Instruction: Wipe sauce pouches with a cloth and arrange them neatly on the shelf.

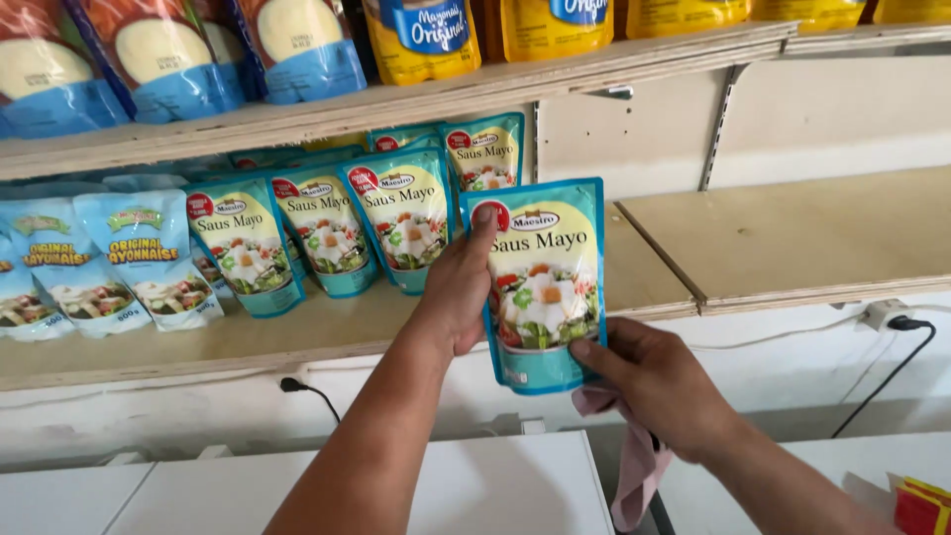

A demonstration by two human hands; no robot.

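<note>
I hold a teal and yellow sauce pouch (547, 282) upright in front of the wooden shelf (684, 272). My left hand (458, 287) grips its left edge, thumb on the top front. My right hand (656, 381) pinches the pouch's bottom right corner and also has a pink cloth (634, 471) hanging from it. Behind the pouch, several matching teal pouches (401, 213) stand in a row on the same shelf.
Pale blue mayonnaise pouches (149, 253) stand at the shelf's left. The upper shelf (396, 99) carries blue and yellow pouches. White cabinets (495, 485) sit below. A black cable (887, 372) runs from a white socket at right. Red and yellow packets (921, 505) lie at the bottom right.
</note>
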